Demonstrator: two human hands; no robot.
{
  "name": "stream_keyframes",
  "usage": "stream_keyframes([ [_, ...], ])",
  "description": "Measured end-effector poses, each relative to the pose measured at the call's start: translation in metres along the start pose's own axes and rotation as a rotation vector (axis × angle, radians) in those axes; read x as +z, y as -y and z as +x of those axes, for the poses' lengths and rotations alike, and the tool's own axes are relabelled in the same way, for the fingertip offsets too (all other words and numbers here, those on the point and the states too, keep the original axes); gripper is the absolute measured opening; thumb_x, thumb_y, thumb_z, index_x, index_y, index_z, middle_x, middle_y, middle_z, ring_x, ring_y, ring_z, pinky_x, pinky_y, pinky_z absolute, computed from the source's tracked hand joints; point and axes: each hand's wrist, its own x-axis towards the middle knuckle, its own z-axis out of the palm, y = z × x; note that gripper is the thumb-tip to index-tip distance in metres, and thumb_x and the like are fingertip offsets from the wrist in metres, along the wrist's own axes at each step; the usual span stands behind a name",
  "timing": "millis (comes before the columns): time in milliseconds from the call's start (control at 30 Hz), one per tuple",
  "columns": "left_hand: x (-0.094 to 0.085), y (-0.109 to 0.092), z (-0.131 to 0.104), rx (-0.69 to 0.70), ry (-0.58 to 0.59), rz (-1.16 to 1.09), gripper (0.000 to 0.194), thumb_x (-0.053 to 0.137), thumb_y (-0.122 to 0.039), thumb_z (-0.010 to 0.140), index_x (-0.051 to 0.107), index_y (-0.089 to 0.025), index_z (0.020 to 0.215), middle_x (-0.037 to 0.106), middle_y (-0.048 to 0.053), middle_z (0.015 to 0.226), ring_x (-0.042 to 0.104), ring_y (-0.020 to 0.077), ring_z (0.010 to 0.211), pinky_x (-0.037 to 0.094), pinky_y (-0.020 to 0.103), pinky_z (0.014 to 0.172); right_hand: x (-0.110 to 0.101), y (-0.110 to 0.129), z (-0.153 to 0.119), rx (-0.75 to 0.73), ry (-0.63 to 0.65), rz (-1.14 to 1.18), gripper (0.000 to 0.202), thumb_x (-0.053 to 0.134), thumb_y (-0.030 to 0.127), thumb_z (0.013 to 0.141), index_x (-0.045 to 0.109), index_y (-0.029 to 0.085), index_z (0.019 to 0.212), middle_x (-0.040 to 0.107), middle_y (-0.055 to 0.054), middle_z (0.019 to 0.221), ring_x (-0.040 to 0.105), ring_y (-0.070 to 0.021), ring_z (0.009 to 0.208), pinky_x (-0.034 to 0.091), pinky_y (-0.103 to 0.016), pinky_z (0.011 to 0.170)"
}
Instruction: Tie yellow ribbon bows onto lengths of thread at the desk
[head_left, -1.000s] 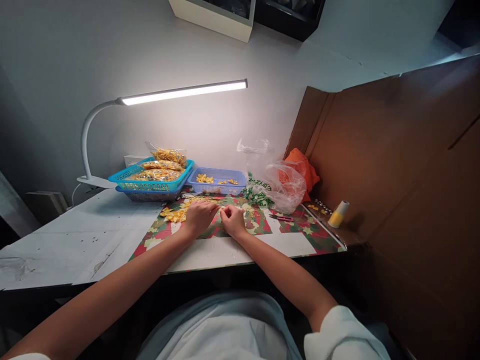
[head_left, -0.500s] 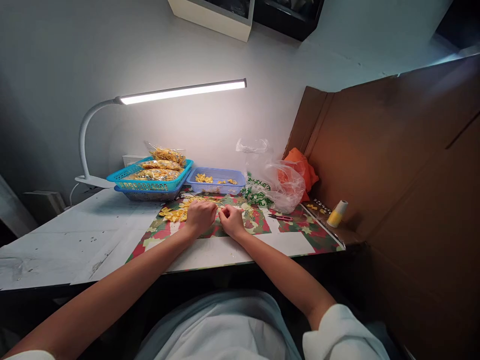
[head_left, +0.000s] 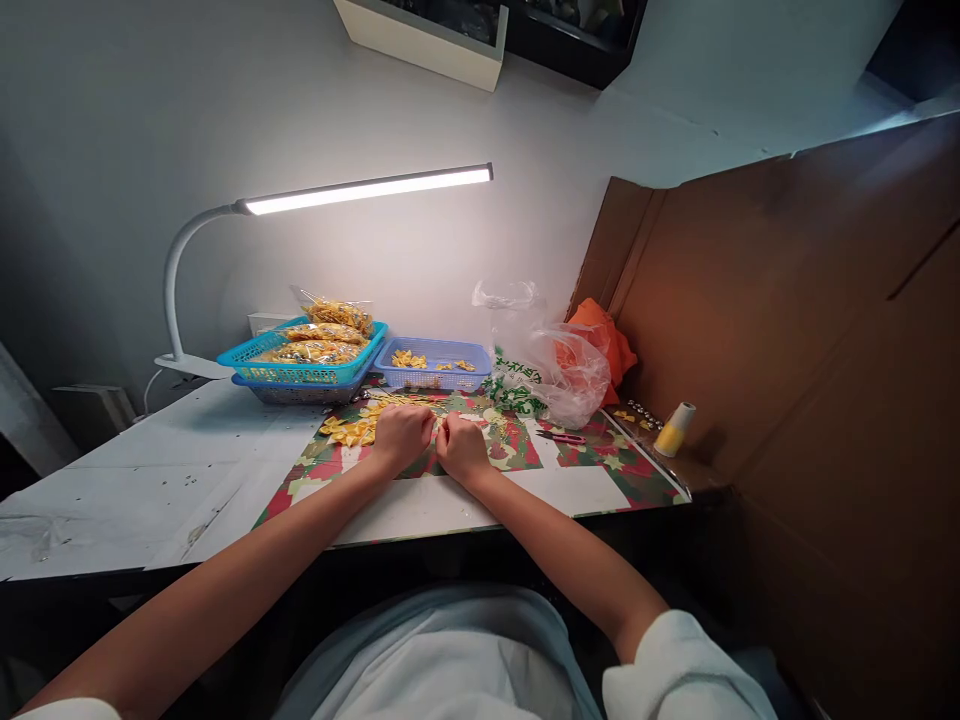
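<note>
My left hand [head_left: 403, 437] is closed above the patterned sheet [head_left: 315, 460], its fingers curled away from the camera. Close beside it, my right hand [head_left: 461, 446] is also closed, with thumb and fingers drawn together. Whatever the two hands pinch between them is too small and too hidden to name. Just left of my left hand lies a pile of yellow ribbon bows [head_left: 351, 430]. Thin yellow strands [head_left: 397, 398] spread out behind the hands. Small thread snips [head_left: 561, 437] with pinkish handles rest to the right.
A blue basket [head_left: 255, 372] with bagged yellow pieces sits on another basket at the back left. Beside it is a purple basket [head_left: 390, 378] with more bows. Plastic bags [head_left: 555, 370], a thread cone [head_left: 673, 430] and a cardboard wall [head_left: 787, 300] are on the right. A lamp [head_left: 367, 188] hangs over the table.
My right hand has turned slightly and shifted a little left, closer to my left hand. My left hand stays nearly in place. The view has moved slightly.
</note>
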Motion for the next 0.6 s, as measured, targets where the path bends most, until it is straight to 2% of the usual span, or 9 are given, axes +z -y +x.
stream_keyframes([
  [200, 0.004, 0.001, 0.002, -0.029, 0.003, -0.019, 0.032, 0.046, -0.026, 0.086, 0.069, -0.017, 0.066, 0.073, 0.012, 0.07, 0.069, 0.0269, 0.071, 0.04, 0.035, 0.069, 0.005, -0.007, 0.008, 0.124, 0.062, 0.177, 0.02, 0.053, 0.022, 0.081, 0.045, 0.021, 0.062, 0.054, 0.002, 0.054, 0.052, -0.0127, 0.053, 0.04, -0.023, 0.056],
  [300, 0.0, 0.018, 0.006, -0.097, -0.019, -0.02, 0.033, 0.045, -0.026, 0.086, 0.07, -0.016, 0.066, 0.073, 0.014, 0.071, 0.069, 0.0288, 0.07, 0.039, 0.035, 0.066, 0.003, -0.008, 0.005, 0.15, 0.128, 0.282, 0.02, 0.051, 0.028, 0.08, 0.046, 0.021, 0.062, 0.054, 0.003, 0.05, 0.052, -0.0118, 0.046, 0.041, -0.021, 0.049],
  [433, -0.01, 0.047, 0.01, -0.15, -0.037, -0.051, 0.034, 0.046, -0.031, 0.087, 0.075, -0.016, 0.076, 0.076, 0.014, 0.079, 0.07, 0.0305, 0.077, 0.04, 0.036, 0.067, -0.007, -0.005, -0.003, 0.122, 0.169, 0.369, 0.019, 0.056, 0.035, 0.077, 0.052, 0.021, 0.065, 0.057, 0.002, 0.052, 0.053, -0.0119, 0.046, 0.043, -0.022, 0.049],
  [500, -0.012, 0.054, 0.01, -0.147, -0.03, -0.078, 0.034, 0.047, -0.034, 0.087, 0.076, -0.018, 0.079, 0.077, 0.013, 0.081, 0.071, 0.0298, 0.078, 0.04, 0.036, 0.068, -0.012, -0.005, -0.005, 0.114, 0.164, 0.384, 0.019, 0.058, 0.036, 0.074, 0.053, 0.021, 0.063, 0.057, 0.002, 0.053, 0.053, -0.012, 0.047, 0.043, -0.023, 0.049],
  [600, -0.009, 0.051, 0.01, -0.143, -0.026, -0.12, 0.034, 0.048, -0.036, 0.088, 0.076, -0.019, 0.081, 0.077, 0.01, 0.08, 0.07, 0.0278, 0.076, 0.041, 0.035, 0.068, -0.015, -0.006, -0.004, 0.122, 0.14, 0.392, 0.018, 0.058, 0.036, 0.071, 0.052, 0.021, 0.062, 0.055, 0.003, 0.052, 0.052, -0.0119, 0.046, 0.042, -0.023, 0.049],
])
